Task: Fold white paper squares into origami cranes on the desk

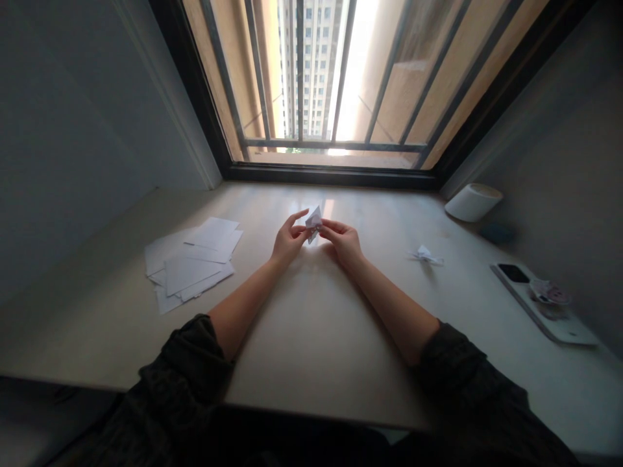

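Dark, coarse sleeves [189,363] end at my bare forearms on the pale, smooth worktop [311,337]. At its middle my left hand [288,240] and right hand [344,243] meet, each pinching a small folded paper [313,224] between thumb and fingertips, the other fingers loosely curled. Held between the hands and clear of the surface, the crisp white paper points up and away toward the window [321,84], equally close to both. Flat loose sheets [192,263] fan out at left; another folded piece [427,255] lies at right.
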### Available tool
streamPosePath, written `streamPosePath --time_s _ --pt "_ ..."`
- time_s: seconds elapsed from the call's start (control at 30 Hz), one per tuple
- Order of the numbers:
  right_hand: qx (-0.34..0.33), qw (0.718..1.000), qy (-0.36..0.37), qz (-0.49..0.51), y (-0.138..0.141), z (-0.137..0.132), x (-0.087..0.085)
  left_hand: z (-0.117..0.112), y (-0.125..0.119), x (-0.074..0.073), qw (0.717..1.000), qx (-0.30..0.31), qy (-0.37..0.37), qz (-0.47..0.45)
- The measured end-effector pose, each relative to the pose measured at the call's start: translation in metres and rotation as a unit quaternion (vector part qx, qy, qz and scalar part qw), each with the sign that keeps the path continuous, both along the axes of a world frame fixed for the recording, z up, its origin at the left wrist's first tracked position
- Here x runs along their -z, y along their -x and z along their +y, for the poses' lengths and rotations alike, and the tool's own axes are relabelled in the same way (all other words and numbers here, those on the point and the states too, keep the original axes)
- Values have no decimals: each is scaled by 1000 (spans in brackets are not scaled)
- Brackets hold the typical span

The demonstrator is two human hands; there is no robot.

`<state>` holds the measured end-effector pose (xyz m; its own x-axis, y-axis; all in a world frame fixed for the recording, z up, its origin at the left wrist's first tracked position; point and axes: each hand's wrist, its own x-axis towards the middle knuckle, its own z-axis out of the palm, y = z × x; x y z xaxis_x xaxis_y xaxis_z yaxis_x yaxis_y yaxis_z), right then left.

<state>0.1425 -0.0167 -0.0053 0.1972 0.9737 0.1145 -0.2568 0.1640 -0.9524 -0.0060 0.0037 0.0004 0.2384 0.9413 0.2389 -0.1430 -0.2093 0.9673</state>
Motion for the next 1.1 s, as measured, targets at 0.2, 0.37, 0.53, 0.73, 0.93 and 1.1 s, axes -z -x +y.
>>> streamPosePath --time_s 0.2,0.37,0.53,0.73,0.93,1.1 --pt "4 1000 3 24 -1 3 3 3 0 4 997 -73 -8 8" --pt "7 999 -3 36 -1 3 3 0 -2 0 997 -70 18 -11" --pt "8 1000 8 27 -1 2 2 1 -1 -1 996 -76 31 -29" --pt "-9 1000 22 6 -2 0 1 5 0 2 995 -82 46 -36" --pt "-7 1000 23 0 -1 -1 -1 5 0 2 995 -94 33 -32" --pt "-1 1000 18 -4 -1 0 -1 2 0 0 996 -84 21 -35"
